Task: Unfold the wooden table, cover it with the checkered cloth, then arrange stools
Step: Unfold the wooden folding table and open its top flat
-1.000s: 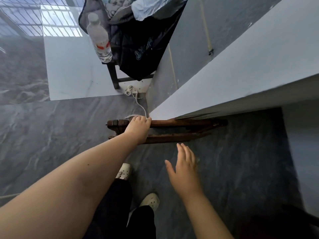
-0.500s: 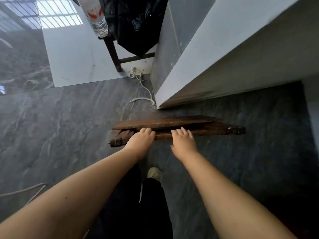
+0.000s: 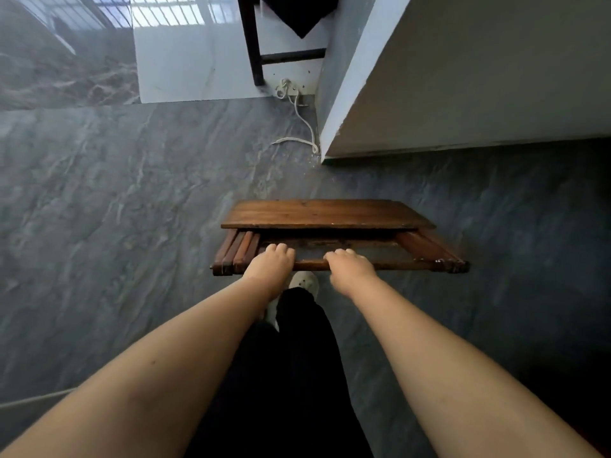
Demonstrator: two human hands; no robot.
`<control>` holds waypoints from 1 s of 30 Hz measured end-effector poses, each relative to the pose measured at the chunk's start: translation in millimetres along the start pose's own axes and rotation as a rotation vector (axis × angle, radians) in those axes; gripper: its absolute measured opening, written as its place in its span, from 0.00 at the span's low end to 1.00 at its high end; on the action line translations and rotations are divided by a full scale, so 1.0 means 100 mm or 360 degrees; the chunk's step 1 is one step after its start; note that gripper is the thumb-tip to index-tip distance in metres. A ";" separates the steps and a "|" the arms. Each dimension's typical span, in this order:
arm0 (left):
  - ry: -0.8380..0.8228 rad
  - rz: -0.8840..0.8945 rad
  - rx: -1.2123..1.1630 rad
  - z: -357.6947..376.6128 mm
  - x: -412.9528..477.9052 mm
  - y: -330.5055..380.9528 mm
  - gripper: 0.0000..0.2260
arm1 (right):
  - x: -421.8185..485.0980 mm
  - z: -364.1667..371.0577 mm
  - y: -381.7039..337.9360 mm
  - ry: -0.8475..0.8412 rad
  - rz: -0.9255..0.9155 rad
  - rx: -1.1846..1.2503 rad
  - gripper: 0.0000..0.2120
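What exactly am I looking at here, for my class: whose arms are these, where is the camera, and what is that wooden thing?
There is no machine here. A person wears one wide-angle camera on the head, so the single view looks forward and down along their own bare arms. The left hand and the right hand each curl their fingers over the near rail of a folded wooden table, held tilted above the grey marbled floor. Its dark top board faces away, and its folded legs lie bundled at the left end. Below the hands you see black trousers and a pale shoe. Further off, a white cord lies by a wall corner, near a dark chair leg. No checkered cloth appears.
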State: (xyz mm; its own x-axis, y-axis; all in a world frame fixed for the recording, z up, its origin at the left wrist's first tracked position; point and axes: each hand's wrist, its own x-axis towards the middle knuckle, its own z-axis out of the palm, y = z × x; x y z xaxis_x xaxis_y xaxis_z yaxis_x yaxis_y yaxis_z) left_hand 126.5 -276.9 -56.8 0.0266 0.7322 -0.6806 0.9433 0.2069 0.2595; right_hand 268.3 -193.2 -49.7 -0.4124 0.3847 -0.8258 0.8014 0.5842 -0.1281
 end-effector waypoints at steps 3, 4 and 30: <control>-0.0026 -0.0031 -0.0024 0.40 -0.41 -0.04 0.19 | -0.22 0.44 -0.24 0.0047 -0.0048 -0.0023 0.17; -0.0028 -0.0020 -0.0020 0.54 -0.55 -0.06 0.19 | -0.30 0.59 -0.33 0.0061 -0.0059 -0.0033 0.17; 0.0099 -0.0172 -0.0395 5.04 -5.16 -0.24 0.18 | -3.01 5.49 -2.82 0.0373 -0.0582 -0.0283 0.24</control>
State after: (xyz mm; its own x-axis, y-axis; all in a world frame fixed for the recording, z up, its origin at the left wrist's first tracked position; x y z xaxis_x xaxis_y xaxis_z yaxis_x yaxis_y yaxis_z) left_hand 256.6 -986.7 -57.8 -0.0971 0.7341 -0.6720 0.8295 0.4328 0.3529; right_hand 404.2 -866.2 -66.4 -0.7572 0.2696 -0.5950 0.5070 0.8169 -0.2750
